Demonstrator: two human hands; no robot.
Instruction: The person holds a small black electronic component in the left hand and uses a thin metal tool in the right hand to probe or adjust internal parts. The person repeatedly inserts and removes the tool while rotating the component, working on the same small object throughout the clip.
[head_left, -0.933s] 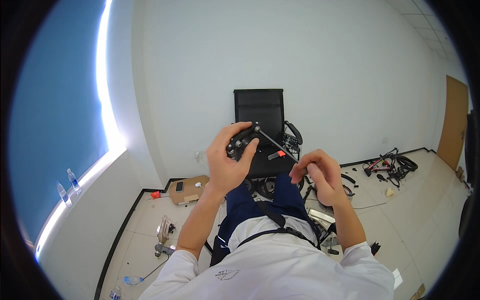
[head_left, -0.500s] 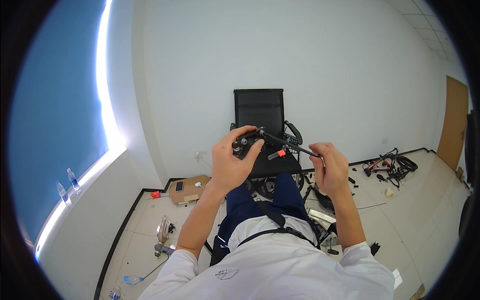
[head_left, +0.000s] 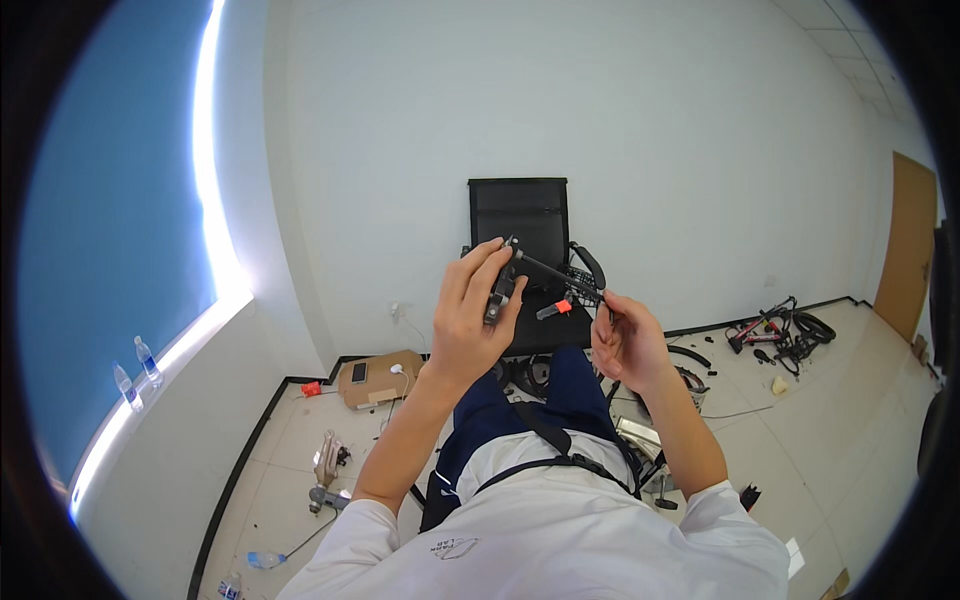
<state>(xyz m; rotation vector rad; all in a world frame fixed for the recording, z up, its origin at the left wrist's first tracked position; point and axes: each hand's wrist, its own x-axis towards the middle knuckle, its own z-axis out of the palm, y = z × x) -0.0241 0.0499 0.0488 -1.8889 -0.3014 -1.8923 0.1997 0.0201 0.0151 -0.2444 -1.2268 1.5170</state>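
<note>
My left hand (head_left: 470, 315) is raised in front of the chair, its fingers wrapped round a dark mechanical part (head_left: 503, 290) that looks like a small bicycle part. Much of that part is hidden behind the fingers. From its upper end a thin black rod (head_left: 548, 269) slants down to the right. My right hand (head_left: 632, 345) pinches the rod's far end between thumb and fingers. Whether the rod is a hex key or belongs to the part, I cannot tell. Below it, a small black and orange-red object (head_left: 554, 310) lies on the seat of the black chair (head_left: 518, 215).
Cardboard (head_left: 408, 362) with a phone (head_left: 359, 373) lies on the floor at the left. A metal piece (head_left: 327, 458) and plastic bottles (head_left: 266, 560) are nearer. Black and red bicycle parts (head_left: 785, 335) are heaped by the wall at the right. Two bottles (head_left: 147, 360) stand on the sill.
The part in my left hand has turned more upright and risen slightly. My right hand has moved left and a little down, closer to the left hand, with the rod's end still in its fingers.
</note>
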